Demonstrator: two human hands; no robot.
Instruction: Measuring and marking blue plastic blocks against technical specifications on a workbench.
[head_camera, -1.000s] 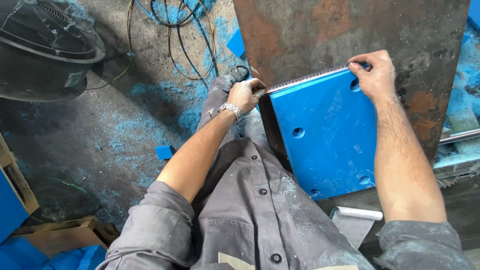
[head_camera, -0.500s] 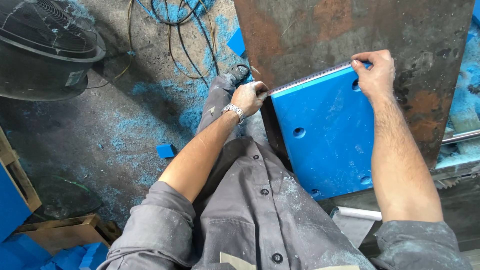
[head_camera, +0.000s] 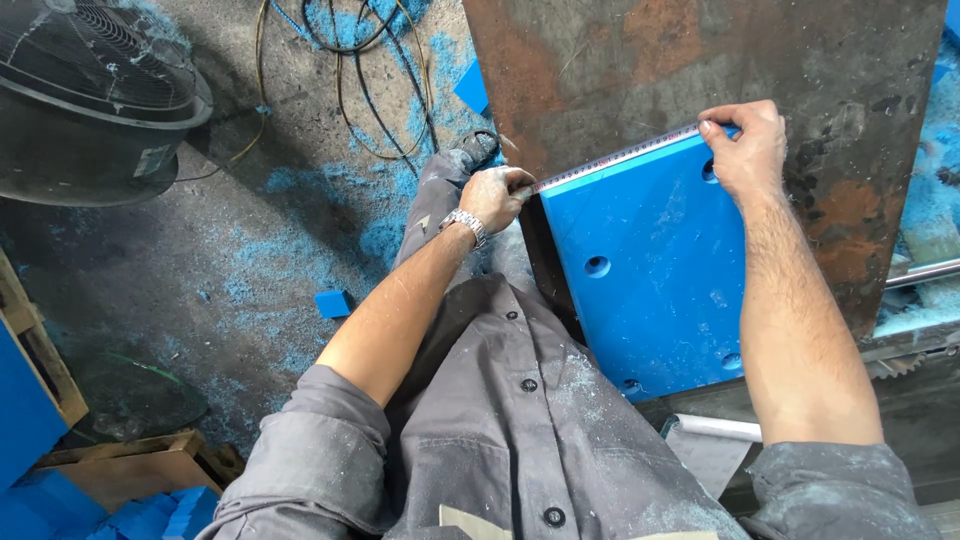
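Observation:
A blue plastic plate (head_camera: 655, 260) with several round holes lies on a rusty steel table (head_camera: 640, 70). A thin metal ruler (head_camera: 615, 158) runs along the plate's far edge. My left hand (head_camera: 495, 195), with a wristwatch, pinches the ruler's left end at the plate's corner. My right hand (head_camera: 745, 150) presses the ruler's right end down on the plate's far right corner, near a hole.
A large black floor fan (head_camera: 95, 95) stands at the upper left. Cables (head_camera: 370, 70) lie looped on the dusty floor, with blue shavings and a small blue block (head_camera: 333, 303). Wooden pieces (head_camera: 120, 465) and blue offcuts sit at the lower left.
Both hands stay on the ruler and plate. The view has shifted slightly; the hands hold nearly the same positions.

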